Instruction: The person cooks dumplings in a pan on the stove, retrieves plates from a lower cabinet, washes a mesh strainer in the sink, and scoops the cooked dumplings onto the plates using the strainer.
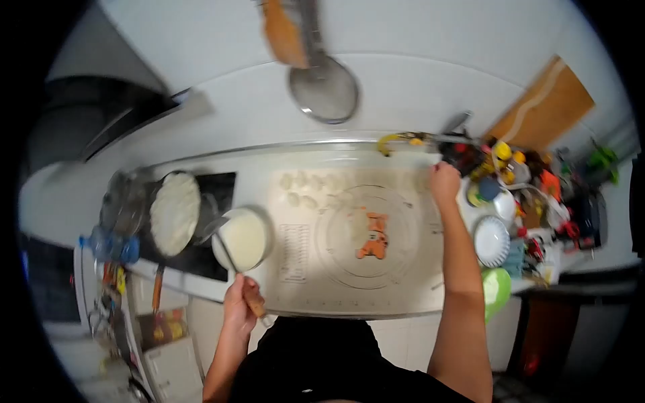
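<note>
My left hand [236, 305] is wrapped round the wooden handle of a metal kitchen utensil [227, 252]. Its thin shaft slants up across a white pot [267, 243] of pale, milky liquid, and its head is blurred at the pot's left rim. At the back right of the baking mat [416, 282], my right hand [445, 178] looks closed; whatever its fingers hold is hidden. Several small pale dough pieces [309, 201] lie in rows at the mat's back left. An orange cartoon figure [373, 236] shows inside the mat's printed circles.
A fluted pale dish [175, 213] rests on the black hob [218, 191]. A plastic bottle [111, 248] stands at far left. Jars and bottles [510, 164], a white fluted bowl [492, 240] and a green bowl [496, 292] crowd the right. A strainer [326, 91] hangs at the back wall.
</note>
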`<state>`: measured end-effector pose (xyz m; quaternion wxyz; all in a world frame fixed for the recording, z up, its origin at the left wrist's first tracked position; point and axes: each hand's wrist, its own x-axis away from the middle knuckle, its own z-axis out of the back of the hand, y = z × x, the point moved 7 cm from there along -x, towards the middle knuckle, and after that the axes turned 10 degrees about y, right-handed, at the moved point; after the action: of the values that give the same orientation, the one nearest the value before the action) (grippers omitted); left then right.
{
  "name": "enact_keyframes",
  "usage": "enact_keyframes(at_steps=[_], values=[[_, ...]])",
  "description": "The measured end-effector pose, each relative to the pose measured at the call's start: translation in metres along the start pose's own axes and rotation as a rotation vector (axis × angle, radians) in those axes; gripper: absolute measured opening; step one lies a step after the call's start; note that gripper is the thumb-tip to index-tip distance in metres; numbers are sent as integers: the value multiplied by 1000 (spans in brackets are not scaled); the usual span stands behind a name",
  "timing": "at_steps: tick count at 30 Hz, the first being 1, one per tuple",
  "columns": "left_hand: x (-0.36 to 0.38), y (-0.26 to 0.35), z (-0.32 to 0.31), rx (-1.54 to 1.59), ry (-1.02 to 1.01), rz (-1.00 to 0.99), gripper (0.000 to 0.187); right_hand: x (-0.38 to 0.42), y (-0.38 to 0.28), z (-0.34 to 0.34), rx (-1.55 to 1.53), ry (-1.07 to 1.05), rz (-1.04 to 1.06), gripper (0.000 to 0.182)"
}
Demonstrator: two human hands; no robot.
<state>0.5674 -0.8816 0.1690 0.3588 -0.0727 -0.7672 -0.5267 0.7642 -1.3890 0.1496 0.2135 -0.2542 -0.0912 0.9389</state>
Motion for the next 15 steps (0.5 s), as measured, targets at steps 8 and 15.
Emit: enact_keyframes(at_steps=[8, 15], values=[[13, 5, 11, -20, 88, -76, 28, 52, -154, -15, -653, -245, 341, 16], [-18, 30, 21, -136, 98, -327, 27, 267, -353, 101, -1076, -1140, 613, 45]])
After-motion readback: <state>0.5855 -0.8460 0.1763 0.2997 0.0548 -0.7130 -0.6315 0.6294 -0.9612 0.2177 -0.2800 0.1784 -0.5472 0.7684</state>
